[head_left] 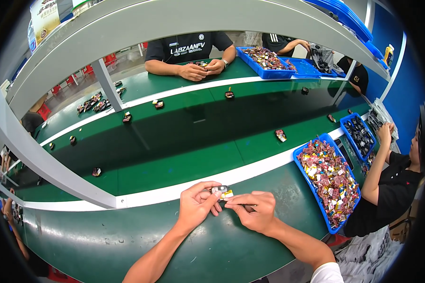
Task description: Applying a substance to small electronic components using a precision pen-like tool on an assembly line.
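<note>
Over the green worktable, my two hands meet at a small black casing with white and yellow parts inside. My left hand is closed around its left side, thumb on top. From the right, my right hand pinches its lower right edge with thumb and forefinger; whether a smaller part is also between those fingertips I cannot tell. To the right of my hands stands a blue tray heaped with small wired parts in pink, yellow and white.
Beyond a white rail, a green conveyor belt carries scattered small black units. A grey frame arches overhead and at left. A co-worker at right reaches beside a blue tray of black casings. Another co-worker works opposite.
</note>
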`<state>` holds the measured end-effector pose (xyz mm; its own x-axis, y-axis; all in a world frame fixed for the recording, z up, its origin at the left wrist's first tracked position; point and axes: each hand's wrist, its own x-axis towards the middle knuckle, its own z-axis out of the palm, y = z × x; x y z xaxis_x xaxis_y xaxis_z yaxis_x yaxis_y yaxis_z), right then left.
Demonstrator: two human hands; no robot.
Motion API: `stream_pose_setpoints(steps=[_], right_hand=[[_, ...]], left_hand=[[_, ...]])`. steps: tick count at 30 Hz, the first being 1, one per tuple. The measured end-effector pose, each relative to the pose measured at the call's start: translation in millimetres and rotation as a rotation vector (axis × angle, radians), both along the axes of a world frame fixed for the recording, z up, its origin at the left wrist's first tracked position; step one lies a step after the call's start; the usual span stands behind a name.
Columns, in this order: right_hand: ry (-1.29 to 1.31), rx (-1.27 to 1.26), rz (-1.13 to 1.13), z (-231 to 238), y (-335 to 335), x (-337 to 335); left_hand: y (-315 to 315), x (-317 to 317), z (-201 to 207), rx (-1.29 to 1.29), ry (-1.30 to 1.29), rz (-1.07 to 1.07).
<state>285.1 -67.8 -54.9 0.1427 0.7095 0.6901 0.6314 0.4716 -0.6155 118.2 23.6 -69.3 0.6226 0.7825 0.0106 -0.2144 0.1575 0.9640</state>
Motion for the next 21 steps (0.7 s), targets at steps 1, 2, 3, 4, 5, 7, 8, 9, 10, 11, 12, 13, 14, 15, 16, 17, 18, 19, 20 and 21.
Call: stream_pose_setpoints(steps=[1,2,3,4,5,7,8,9,10,11,12,13,14,15,16,17,18,19,20,21], right_hand=[[-0.021,0.010,0.001,-1,0,-1],[-0.042,0.019,0.004,-1,1,-1],[-0.040,0.020,0.007,-2,1,-2],[-0.058,0.033,0.002,-3,0,-2],[-0.077,0.049,-0.004,-3,-1,-2],[-0.100,0.057,0.011,-4,0,-3],[-0.130,0.061,0.017,-4,-2,-1],[-0.131,0.064,0.005,-8,-2,0],[-0.137,0.079,0.017,-13,-1,-1],[-0.145,0.100,0.020,-15,0,-1],[-0.148,0.109,-0.005,-14,1,0],[-0.104,0.132,-0.011,-12,2,0],[-0.054,0.154,-0.007,-12,5,-3],[-0.043,0.157,-0.025,-13,7,0],[-0.029,0.183,-0.041,-18,9,3],[0.010,0.184,-0.056,-16,11,3],[0.051,0.182,-0.071,-14,12,1],[0.051,0.187,-0.093,-12,11,1],[0.073,0.169,-0.080,-11,10,2],[0.099,0.151,-0.057,-10,10,0]], left_hand=[[0,0,-1,-0.003,0.012,0.001],[0,-1,0,-0.003,0.014,0.004],[-1,0,0,-0.012,0.020,0.010],[-1,0,1,-0.021,0.027,0.016],[-1,0,1,-0.018,0.029,0.018],[0,0,-3,0.001,0.045,0.001],[0,2,-3,0.004,0.044,-0.008],[-1,2,-4,0.017,0.065,0.017],[-1,3,-4,0.031,0.087,0.040],[-2,4,-3,0.043,0.084,0.019],[-3,4,-1,0.054,0.078,0.068],[-3,5,1,0.064,0.072,0.115],[-1,2,1,0.074,0.075,0.097],[4,3,2,0.053,0.065,0.204],[11,3,3,0.031,0.055,0.310],[23,0,3,0.052,0.067,0.350],[38,-4,3,0.071,0.082,0.389],[54,-6,5,0.087,0.105,0.442],[69,-8,6,0.103,0.127,0.497],[86,-14,3,0.177,0.203,0.558]])
